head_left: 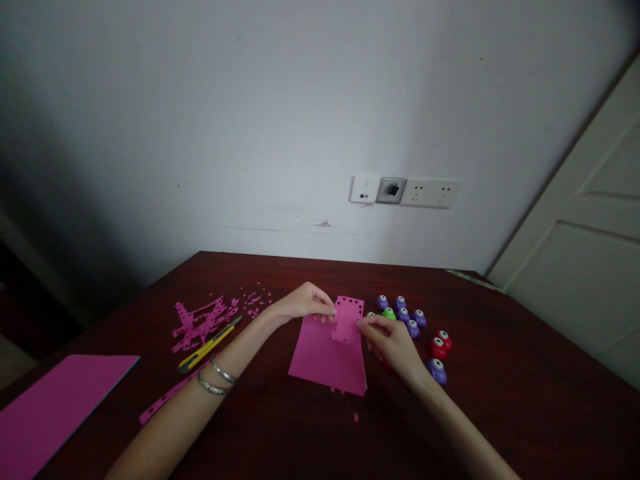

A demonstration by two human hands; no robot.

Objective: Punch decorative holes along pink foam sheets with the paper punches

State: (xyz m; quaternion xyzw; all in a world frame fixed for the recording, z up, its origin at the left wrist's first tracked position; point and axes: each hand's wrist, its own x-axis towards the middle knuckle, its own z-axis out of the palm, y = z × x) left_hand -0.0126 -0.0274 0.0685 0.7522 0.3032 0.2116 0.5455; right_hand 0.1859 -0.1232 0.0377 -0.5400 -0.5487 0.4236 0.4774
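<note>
One small pink card (347, 325) is hole-punched along its far edge.

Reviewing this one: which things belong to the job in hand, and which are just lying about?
Probably the job's: punched pink piece, between left hand and right hand; pink sheet beneath; coloured punches.
Seemingly lying about: pink scraps; yellow cutter; pink paper at far left.

Pink paper (320, 363), yellow cutter (210, 347) on table (500, 373)
</note>
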